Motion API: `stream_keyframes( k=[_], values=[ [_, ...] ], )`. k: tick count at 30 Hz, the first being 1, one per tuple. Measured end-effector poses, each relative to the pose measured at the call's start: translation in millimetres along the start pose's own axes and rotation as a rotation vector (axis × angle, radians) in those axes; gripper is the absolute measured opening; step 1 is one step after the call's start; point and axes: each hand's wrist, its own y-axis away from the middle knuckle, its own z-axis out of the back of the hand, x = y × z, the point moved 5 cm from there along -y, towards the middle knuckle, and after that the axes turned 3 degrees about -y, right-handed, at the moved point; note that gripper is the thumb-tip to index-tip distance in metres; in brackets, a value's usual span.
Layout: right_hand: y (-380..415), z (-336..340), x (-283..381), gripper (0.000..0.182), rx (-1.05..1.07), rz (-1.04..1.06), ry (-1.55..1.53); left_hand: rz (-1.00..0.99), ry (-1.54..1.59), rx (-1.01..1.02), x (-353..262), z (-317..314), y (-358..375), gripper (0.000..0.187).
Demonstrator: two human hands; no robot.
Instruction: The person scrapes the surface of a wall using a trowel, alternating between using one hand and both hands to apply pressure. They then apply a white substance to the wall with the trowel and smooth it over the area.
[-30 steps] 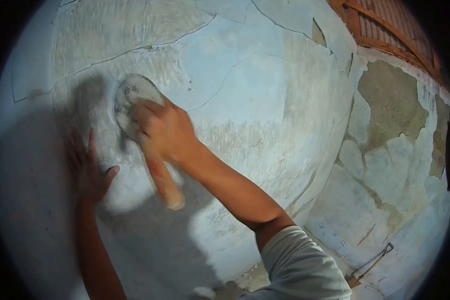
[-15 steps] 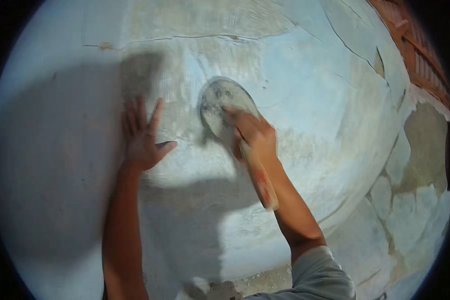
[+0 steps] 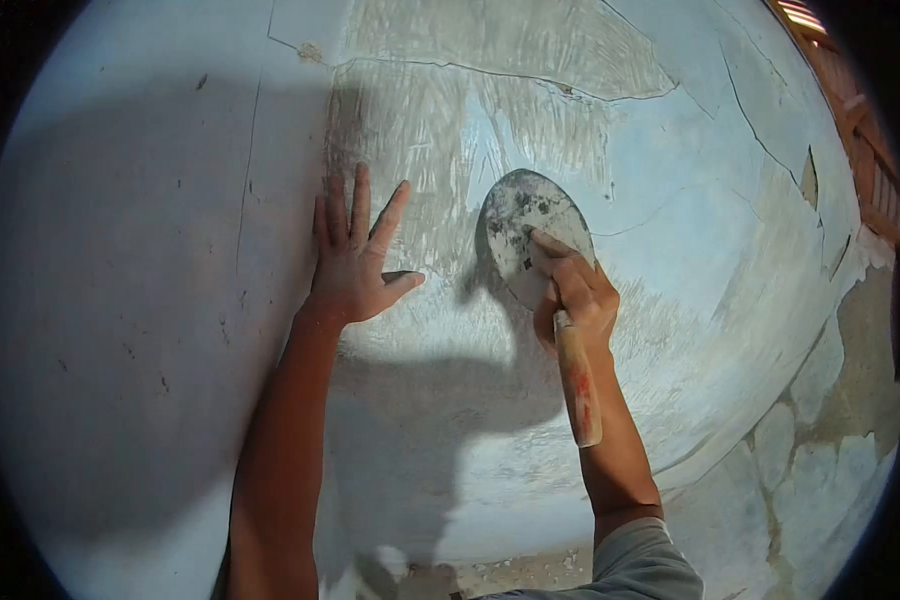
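Note:
My left hand (image 3: 355,265) lies flat on the pale, patchy wall (image 3: 660,200), fingers spread and thumb out to the right. To its right, my right hand (image 3: 580,295) is closed on a trowel (image 3: 530,215) with an oval, grey-stained metal blade. It grips near the neck, with a finger laid along the blade. The trowel's wooden handle (image 3: 578,385), marked with red, sticks out below the hand along the forearm. The blade faces the wall and casts a shadow on its left; whether its whole face touches cannot be told.
A rough, scraped plaster patch (image 3: 510,45) spans the wall's top, edged by a crack. Another crack (image 3: 750,120) runs down the upper right. Peeling, broken plaster (image 3: 865,340) lies at the right, below reddish-brown wooden slats (image 3: 855,110). My shadow darkens the left side.
The view has shifted, so the wall and both arms appear farther right. The trowel, blurred before, is sharp now and its handle points more steeply down. My left hand stays flat on the wall.

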Motion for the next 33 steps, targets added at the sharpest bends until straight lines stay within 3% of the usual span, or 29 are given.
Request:
stream_keyframes(
  k=[3,6,11,19,20,23,26,30,33],
  values=[
    [-49,-17,0,0.02,0.004,-0.009,0.005,-0.02,-0.001,0.016,-3,-6,7,0.125],
    [-109,-21,4,0.032,0.097,-0.11,0.001,-0.041,0.029,-0.02,0,-5,3,0.125],
    [-30,2,5,0.022,0.06,-0.046,0.094,-0.028,0.034,0.01,-2,-6,9,0.123],
    [-102,-20,-6,0.014,0.1,-0.005,0.035,-0.034,0.028,0.01,-5,1,6,0.124],
    [-89,-13,-7,0.027,0.138,-0.031,0.107,-0.031,0.018,0.016,-3,1,7,0.125],
    [-40,3,-1,0.019,0.023,0.008,0.038,-0.013,0.002,0.066,-4,3,8,0.126],
    [-40,-8,-7,0.017,0.045,0.0,0.033,-0.001,0.002,0.072,-6,2,7,0.126],
    [-105,-23,-4,0.017,0.124,0.0,0.051,-0.036,0.009,0.015,-3,2,7,0.124],
    [-62,-3,2,0.018,0.088,-0.022,0.032,-0.028,-0.003,0.061,-3,1,6,0.122]
  ],
)
